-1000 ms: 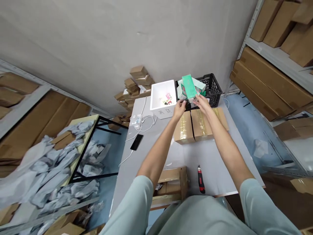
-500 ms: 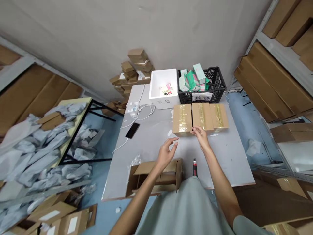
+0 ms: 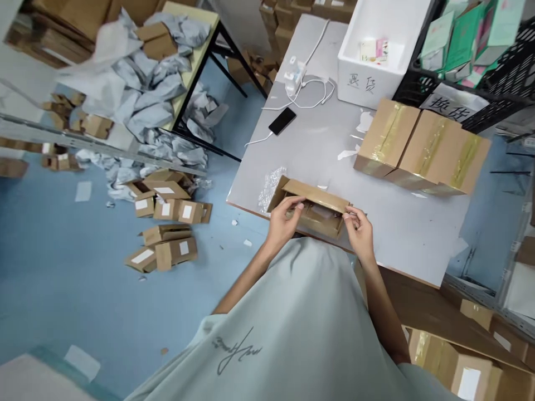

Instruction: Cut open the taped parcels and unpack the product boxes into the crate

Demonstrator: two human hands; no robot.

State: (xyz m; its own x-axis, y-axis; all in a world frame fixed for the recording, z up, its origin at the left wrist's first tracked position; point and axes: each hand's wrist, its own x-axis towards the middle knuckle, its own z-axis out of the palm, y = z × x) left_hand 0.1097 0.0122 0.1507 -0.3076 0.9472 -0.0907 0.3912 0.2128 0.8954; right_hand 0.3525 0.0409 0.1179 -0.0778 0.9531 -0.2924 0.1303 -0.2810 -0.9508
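Note:
An open cardboard box lies at the near edge of the grey table, its flaps raised and its inside partly in shadow. Over its left part is my left hand, fingers bent and the thumb slightly apart from them, nothing seen between. My right hand is closed on the box's right end, fingertips at the corner of the flap. Crumpled clear plastic wrap lies just left of the box. The red utility knife seen earlier is not clearly visible, with my right hand near that place.
Three taped cartons stand in a row at the right of the table. Behind them are a white foam bin and a black crate of green boxes. A phone lies on a cable. Opened cartons litter the floor left.
My right hand has left the taped cartons and come down to the open box's right end. My left hand has moved back over the box. The view has turned left and down.

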